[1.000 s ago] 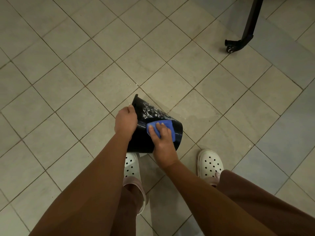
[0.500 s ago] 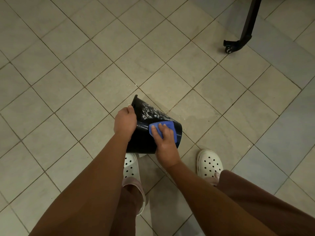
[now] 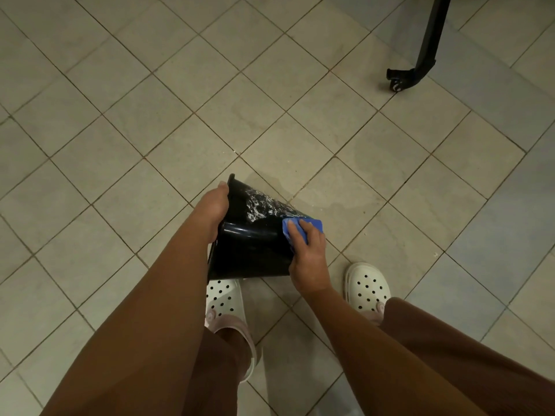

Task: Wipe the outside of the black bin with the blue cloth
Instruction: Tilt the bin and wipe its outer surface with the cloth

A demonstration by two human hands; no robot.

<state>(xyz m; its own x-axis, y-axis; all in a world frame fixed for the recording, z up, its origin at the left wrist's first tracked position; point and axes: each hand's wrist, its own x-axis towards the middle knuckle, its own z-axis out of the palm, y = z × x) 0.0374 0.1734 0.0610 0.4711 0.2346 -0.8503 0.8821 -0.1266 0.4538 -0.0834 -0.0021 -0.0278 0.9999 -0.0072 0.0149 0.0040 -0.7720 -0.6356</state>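
Note:
A black bin is held tipped on its side above the tiled floor, its narrow base toward the right. White soapy foam streaks its upper side. My left hand grips the rim at the bin's left end. My right hand presses a folded blue cloth against the bin's outside near the base, fingers curled over the cloth. The inside of the bin is hidden.
My two feet in white perforated clogs stand just below the bin. A black metal leg with a castor stands at the upper right. A damp patch marks the beige tiles right of the bin.
My right hand has slid the blue cloth to the right along the bin, from its middle toward the base end. My left hand keeps its grip on the rim.

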